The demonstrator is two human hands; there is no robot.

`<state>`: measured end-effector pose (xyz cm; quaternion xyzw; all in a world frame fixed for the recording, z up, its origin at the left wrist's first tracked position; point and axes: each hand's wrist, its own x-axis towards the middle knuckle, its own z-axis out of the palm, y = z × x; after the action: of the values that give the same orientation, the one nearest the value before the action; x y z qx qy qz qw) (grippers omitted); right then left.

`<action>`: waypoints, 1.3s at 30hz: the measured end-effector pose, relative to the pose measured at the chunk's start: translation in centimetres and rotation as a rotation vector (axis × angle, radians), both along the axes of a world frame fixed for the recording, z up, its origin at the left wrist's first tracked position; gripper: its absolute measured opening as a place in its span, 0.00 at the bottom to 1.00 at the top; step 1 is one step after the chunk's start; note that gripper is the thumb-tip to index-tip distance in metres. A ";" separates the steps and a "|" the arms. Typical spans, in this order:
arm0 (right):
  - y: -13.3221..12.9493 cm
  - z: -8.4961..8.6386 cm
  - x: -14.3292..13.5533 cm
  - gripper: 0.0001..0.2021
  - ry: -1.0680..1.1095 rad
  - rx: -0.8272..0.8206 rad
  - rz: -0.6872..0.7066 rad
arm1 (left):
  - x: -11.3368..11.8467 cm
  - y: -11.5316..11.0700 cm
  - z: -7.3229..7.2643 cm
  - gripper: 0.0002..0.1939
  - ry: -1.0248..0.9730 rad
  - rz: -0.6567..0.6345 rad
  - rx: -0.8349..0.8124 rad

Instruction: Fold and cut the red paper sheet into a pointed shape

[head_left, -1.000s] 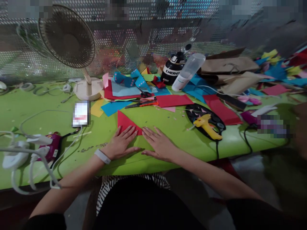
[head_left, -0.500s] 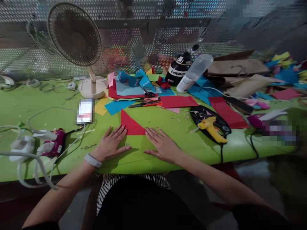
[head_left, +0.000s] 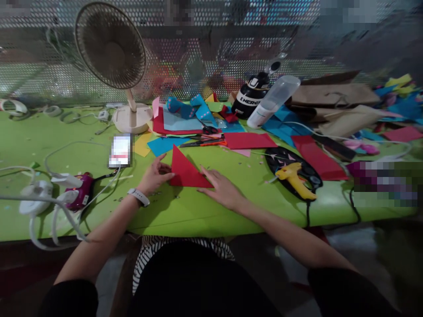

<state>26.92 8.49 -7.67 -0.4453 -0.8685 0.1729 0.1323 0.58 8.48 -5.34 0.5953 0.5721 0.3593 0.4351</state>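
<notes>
A red paper folded into a triangle (head_left: 185, 169) lies on the green table (head_left: 205, 211) in front of me. My left hand (head_left: 154, 175) pinches its left edge, thumb and fingers on the paper. My right hand (head_left: 221, 190) rests flat, fingers spread, pressing the triangle's lower right corner. A white band sits on my left wrist.
Scissors (head_left: 203, 141) and coloured paper sheets (head_left: 247, 140) lie behind the triangle. A yellow glue gun (head_left: 295, 180) rests on a black mat to the right. A fan (head_left: 114, 48), a phone (head_left: 120, 151), a black bottle (head_left: 251, 93) and cables (head_left: 42, 198) are also on the table.
My left hand moved from lying flat below the triangle to gripping its left edge. The right hand stayed pressed on the lower right corner. The view shifted slightly.
</notes>
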 end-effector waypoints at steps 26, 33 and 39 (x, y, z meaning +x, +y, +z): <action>-1.0 0.4 1.9 0.16 0.125 0.306 0.364 | 5.0 -6.5 1.9 0.11 0.663 -0.622 0.958; 2.0 -0.6 3.3 0.16 0.340 0.037 0.422 | 2.7 -4.2 2.1 0.21 0.859 -0.688 0.866; 4.9 -0.1 3.6 0.18 0.279 0.041 0.421 | 2.8 -4.9 1.9 0.14 1.122 -0.644 0.919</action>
<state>30.53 13.42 -7.74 -0.2239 -0.9188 0.2387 0.2208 3.39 3.57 -3.48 0.9436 0.3002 0.0623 -0.1248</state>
